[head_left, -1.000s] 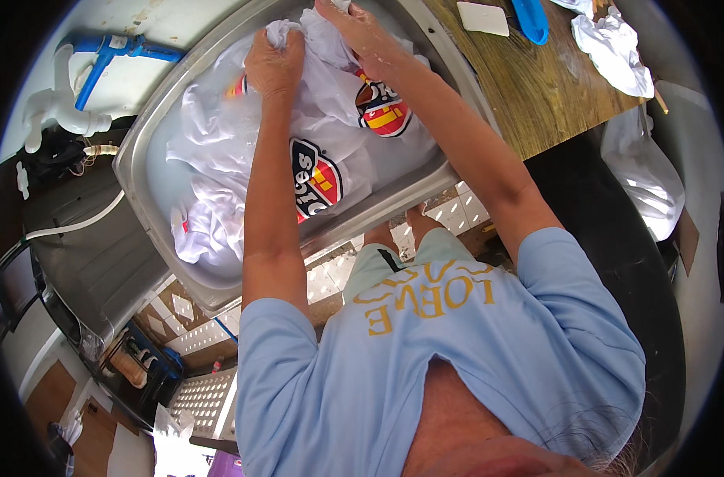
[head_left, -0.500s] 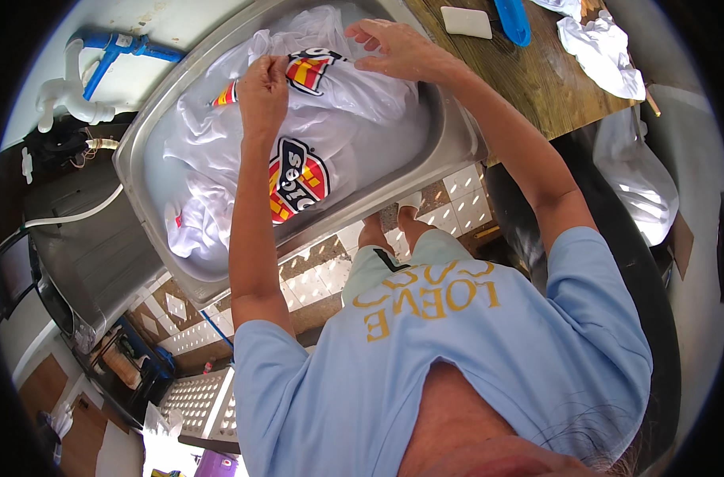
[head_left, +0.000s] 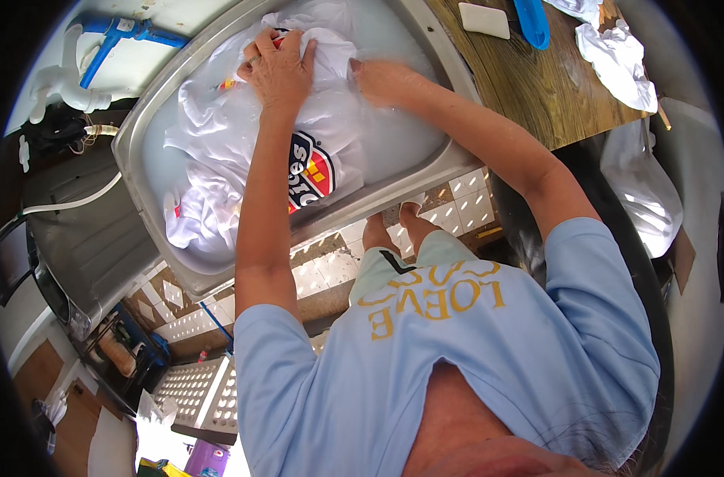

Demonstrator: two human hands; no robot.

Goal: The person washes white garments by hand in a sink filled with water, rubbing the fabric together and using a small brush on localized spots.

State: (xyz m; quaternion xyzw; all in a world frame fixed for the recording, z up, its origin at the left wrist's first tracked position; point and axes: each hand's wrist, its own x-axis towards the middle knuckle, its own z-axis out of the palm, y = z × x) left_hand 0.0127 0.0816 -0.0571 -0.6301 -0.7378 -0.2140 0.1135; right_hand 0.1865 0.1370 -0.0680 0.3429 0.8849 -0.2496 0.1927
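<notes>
A wet white garment (head_left: 330, 103) with a red, yellow and dark printed emblem (head_left: 308, 168) lies bunched in cloudy water in a metal sink (head_left: 457, 163). On its upper part rests my left hand (head_left: 279, 70), palm down, fingers spread over the cloth. At the garment's right edge, low over the water, is my right hand (head_left: 383, 83). Motion smears it and its fingertips are partly hidden, so whether it grips the cloth does not show. More white cloth (head_left: 203, 211) is crumpled at the sink's lower left.
Right of the sink stands a wooden table (head_left: 529, 87) with a white soap bar (head_left: 484, 21), a blue plastic piece (head_left: 532, 22) and white cloth (head_left: 616, 63). Blue and white pipes (head_left: 115, 40) run along the left wall. A white plastic bag (head_left: 642, 187) hangs beyond the table.
My left hand has gone from a closed grip on the cloth to lying spread over it, farther up. My right hand, open above the garment before, has dropped to its right edge.
</notes>
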